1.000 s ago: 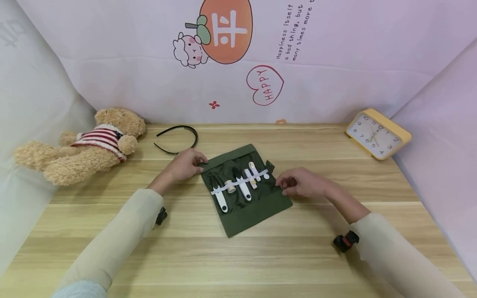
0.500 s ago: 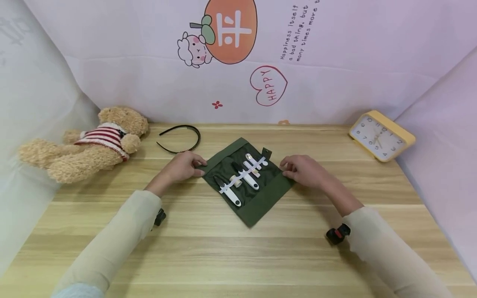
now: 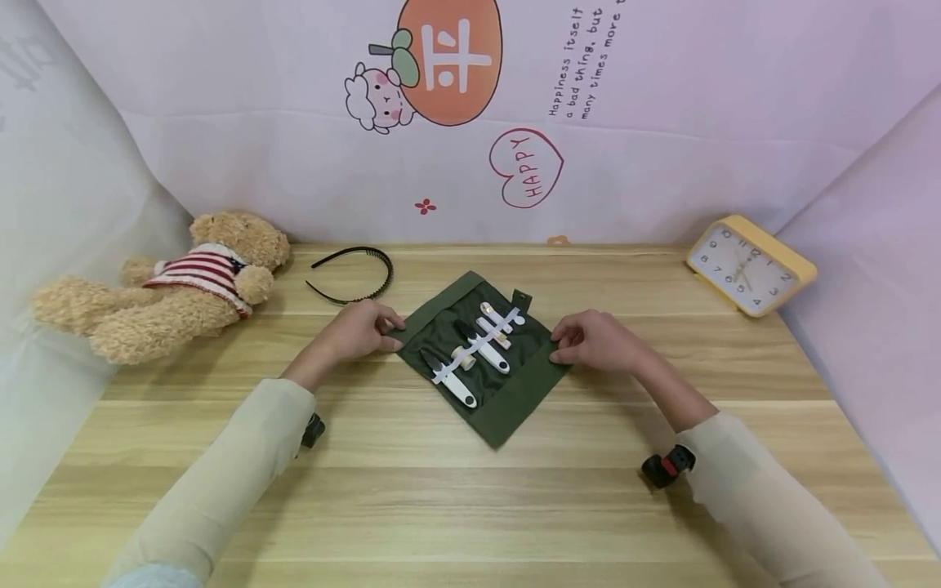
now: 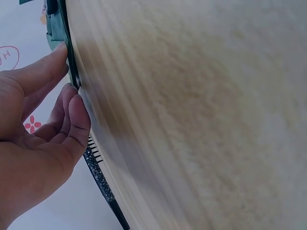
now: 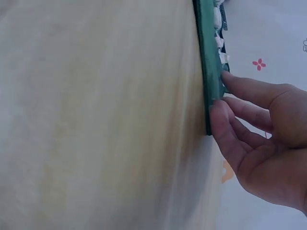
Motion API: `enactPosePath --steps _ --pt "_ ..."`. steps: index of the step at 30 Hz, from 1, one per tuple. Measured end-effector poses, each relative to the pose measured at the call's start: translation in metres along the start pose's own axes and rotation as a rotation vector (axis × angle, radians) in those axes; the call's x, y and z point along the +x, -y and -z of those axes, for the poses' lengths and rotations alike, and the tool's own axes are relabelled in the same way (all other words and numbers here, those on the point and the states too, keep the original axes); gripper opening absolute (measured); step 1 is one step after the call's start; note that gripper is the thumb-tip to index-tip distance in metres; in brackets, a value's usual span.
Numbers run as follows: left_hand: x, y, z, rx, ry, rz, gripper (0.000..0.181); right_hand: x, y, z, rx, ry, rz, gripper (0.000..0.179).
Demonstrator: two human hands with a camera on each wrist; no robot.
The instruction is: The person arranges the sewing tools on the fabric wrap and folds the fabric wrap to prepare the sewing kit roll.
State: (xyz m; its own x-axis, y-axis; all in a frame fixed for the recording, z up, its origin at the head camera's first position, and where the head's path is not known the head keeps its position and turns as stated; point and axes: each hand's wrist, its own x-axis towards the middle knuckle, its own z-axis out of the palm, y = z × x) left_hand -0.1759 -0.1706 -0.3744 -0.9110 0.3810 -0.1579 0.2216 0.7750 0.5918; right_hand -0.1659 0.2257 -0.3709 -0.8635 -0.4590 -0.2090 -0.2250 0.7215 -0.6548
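An unfolded dark green cloth tool roll (image 3: 518, 400) lies turned at an angle on the wooden table. A white elastic band across it holds two white-handled tools with dark tips (image 3: 459, 389), a small pale spool-shaped piece (image 3: 464, 358) and white and clear pieces (image 3: 494, 331). My left hand (image 3: 362, 328) pinches its left corner between thumb and fingers; the left wrist view shows the thumb on the green cloth (image 4: 57, 31). At the opposite corner my right hand (image 3: 595, 341) pinches the edge, its thumb (image 5: 244, 88) on the upper side and fingers curled at the rim.
A black toothed headband (image 3: 385, 273) lies behind my left hand. At the back left a teddy bear (image 3: 194, 286) in a striped shirt lies on its side. A yellow clock (image 3: 750, 265) stands back right. White printed cloth (image 3: 625, 188) walls off the table's far side.
The tool roll has turned counterclockwise, its front corner swinging right and its right corner moving back. My right hand went back with that corner; my left stayed at the left corner.
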Motion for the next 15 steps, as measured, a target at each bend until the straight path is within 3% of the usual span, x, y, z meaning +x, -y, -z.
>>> enactPosePath --steps 7,15 --pt "-0.004 0.007 0.002 -0.025 0.013 -0.044 0.027 0.008 0.000 0.006 0.030 0.031 -0.002 0.034" --pt "-0.011 0.010 0.003 -0.102 0.040 -0.046 0.016 0.011 0.001 0.007 0.063 -0.019 -0.048 0.037"
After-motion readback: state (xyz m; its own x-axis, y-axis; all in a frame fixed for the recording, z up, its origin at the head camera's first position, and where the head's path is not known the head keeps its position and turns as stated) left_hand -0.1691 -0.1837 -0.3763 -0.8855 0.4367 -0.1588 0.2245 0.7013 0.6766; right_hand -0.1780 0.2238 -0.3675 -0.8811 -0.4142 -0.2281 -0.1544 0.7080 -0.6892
